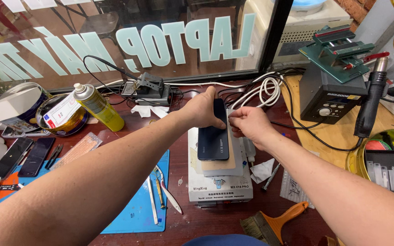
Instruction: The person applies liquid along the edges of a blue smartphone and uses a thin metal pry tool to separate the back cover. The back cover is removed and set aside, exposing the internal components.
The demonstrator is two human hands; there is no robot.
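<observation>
Left hand (202, 110) is clamped over the top end of a dark blue phone (213, 132), fingers curled down on its far edge. Right hand (248, 124) sits at the phone's 3 o'clock, fingertips pinched narrow against the upper right edge; can't tell if anything tiny is between them. The phone lies back-up on a white heating plate box (219, 182) near the middle of the bench.

Containers: at 3 o'clock, far right, a round green tin (360, 169) holds a dark tray of small blades. At 9 o'clock a round glass bowl (62, 119) has a card lying in it, with a yellow spray can (98, 107) touching its right side.

Room to move: the blue mat (135, 214) at 7 o'clock has tweezers and thin tools on it, but its lower part is free. Two more phones (23, 157) lie at 9 o'clock near the left edge. An orange-handled brush (274, 223) sits at 5 o'clock by the front edge. White cables (265, 89) crowd 1 o'clock, beside the grey station (329, 98).
</observation>
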